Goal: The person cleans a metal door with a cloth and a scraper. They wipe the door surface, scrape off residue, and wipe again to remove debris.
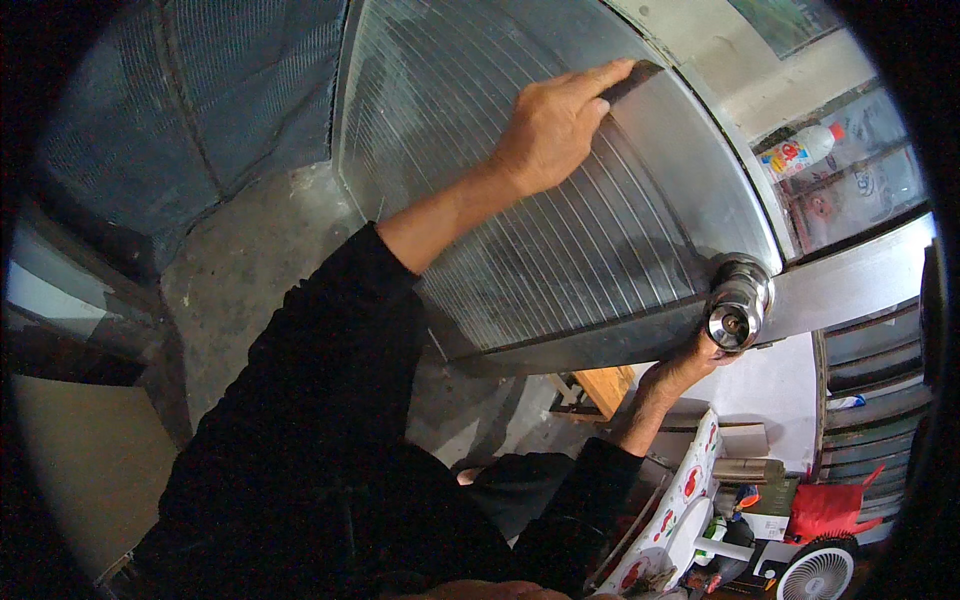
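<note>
My left hand [551, 127] holds a small dark flat piece [636, 81], perhaps a cloth or pad, against the upper part of a metal door [555, 247] with ribbed lines. A shiny round doorknob [733, 322] with a keyhole sticks out near the door's corner. Just below the knob, my right hand [696, 364] reaches up at the door's edge. The knob and door hide most of its fingers, so what they grip does not show. Both forearms come out of black sleeves.
Beside the door, a white bottle with a red cap [802, 152] lies by window bars. Lower right are a white fan [817, 576], a red bag [829, 510] and a table with a cherry-print cover [679, 495]. A wooden stool [606, 386] stands behind the door. Dark mesh [247, 97] hangs upper left.
</note>
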The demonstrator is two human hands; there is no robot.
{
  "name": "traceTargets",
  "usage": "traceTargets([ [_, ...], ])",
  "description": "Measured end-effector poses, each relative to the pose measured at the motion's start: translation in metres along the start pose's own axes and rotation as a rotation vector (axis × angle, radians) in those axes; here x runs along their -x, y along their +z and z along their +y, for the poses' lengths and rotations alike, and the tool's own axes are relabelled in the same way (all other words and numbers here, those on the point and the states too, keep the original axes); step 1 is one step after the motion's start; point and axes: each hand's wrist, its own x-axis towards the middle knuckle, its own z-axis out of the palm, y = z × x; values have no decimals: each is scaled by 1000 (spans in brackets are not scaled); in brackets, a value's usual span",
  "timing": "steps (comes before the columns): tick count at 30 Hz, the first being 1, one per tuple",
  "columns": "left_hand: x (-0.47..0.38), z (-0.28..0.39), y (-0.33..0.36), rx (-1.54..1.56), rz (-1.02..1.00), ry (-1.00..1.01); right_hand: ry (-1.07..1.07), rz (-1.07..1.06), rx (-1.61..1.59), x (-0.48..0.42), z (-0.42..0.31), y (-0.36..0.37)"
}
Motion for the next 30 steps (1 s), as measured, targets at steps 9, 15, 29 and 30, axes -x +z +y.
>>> traceTargets([
  [9,0,-5,4,9,48,29,-9,-45,-72,-1,1,-1],
  [15,3,1,4,23,37,-5,9,-42,-69,-1,1,0],
  [29,4,2,6,15,31,29,27,-35,-73,3,-5,2],
  [30,3,1,5,12,46,22,28,-35,-72,4,-6,2],
])
